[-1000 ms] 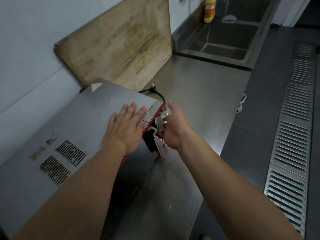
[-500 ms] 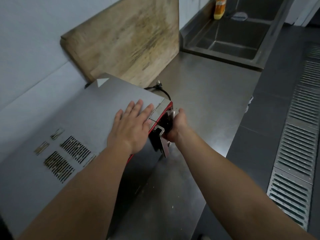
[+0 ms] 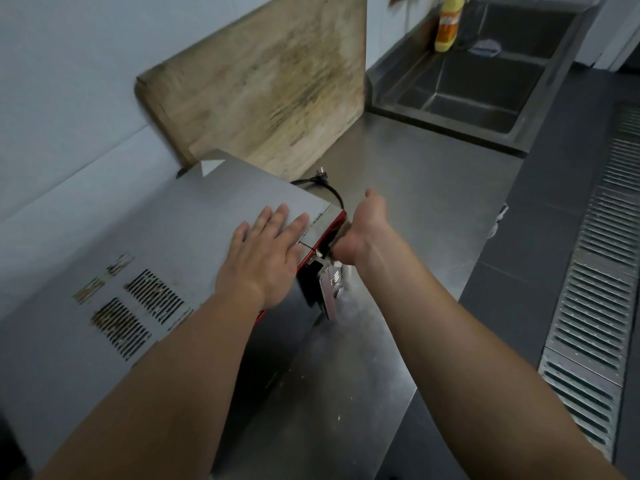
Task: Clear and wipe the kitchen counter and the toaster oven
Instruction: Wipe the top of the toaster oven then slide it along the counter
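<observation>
Across the lower half of the frame two bare forearms reach up from the bottom edge onto a stainless steel counter (image 3: 408, 209). At lower left and centre sits the toaster oven (image 3: 145, 237), a grey metal box with vent slots on its top; its long axis runs from the lower left toward the frame's centre, and its red-trimmed front faces right, toward the counter's open edge. On the top panel, near the front corner, the left hand (image 3: 263, 254) lies flat, fingers straight and slightly spread, pointing up and right. Just right of it the right hand (image 3: 360, 230) presses against the red front edge, its fingers curled out of sight around a pale cloth (image 3: 341, 233), thumb sticking up; only a sliver of the cloth shows between hand and oven. Below that hand the oven's door hangs ajar. Beyond the oven a black power cord (image 3: 322, 185) lies on the counter. Farther up, a worn wooden cutting board (image 3: 263, 81) leans on the wall. At upper right are a steel sink (image 3: 485, 84) and a yellow bottle (image 3: 446, 26).
</observation>
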Demonstrator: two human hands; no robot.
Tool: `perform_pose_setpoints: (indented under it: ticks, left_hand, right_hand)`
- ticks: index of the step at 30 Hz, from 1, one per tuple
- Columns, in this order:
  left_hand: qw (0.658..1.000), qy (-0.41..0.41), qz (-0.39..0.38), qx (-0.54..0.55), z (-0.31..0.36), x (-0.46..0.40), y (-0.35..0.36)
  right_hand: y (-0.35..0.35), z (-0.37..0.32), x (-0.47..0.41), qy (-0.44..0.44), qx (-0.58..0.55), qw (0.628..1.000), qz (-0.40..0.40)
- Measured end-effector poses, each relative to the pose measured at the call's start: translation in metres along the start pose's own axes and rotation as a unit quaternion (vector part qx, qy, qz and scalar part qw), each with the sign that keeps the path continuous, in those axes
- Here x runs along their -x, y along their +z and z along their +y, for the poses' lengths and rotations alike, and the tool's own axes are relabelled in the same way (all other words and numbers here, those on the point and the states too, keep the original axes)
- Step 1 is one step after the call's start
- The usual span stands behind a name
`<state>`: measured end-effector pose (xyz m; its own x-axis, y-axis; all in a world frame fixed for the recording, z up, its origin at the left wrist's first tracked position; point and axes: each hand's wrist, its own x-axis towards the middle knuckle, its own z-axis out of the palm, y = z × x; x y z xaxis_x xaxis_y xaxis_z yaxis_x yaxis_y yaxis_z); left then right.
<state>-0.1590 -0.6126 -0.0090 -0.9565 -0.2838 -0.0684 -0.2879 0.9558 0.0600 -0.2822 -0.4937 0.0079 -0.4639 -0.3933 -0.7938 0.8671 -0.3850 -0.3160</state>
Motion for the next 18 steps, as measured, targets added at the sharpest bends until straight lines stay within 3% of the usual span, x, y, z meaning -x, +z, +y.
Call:
perform_pose_setpoints:
  ticks: [4,9,18]
  left_hand:
    - [1.000,-0.002,-0.004,0.000,0.000,0.000,-0.001]
    - [1.000,-0.001,-0.011,-0.003,0.001,-0.001,-0.002]
    - [1.000,-0.003,-0.012,-0.003,0.000,-0.002,-0.001]
  right_hand:
    - [-0.011,0.017,-0.027,-0.011,0.019,0.998,0.057]
    - [-0.023,0.042,-0.044,0.008,0.031,0.999,0.040]
    - [-0.027,0.020,-0.025,0.020,0.045,0.999,0.020]
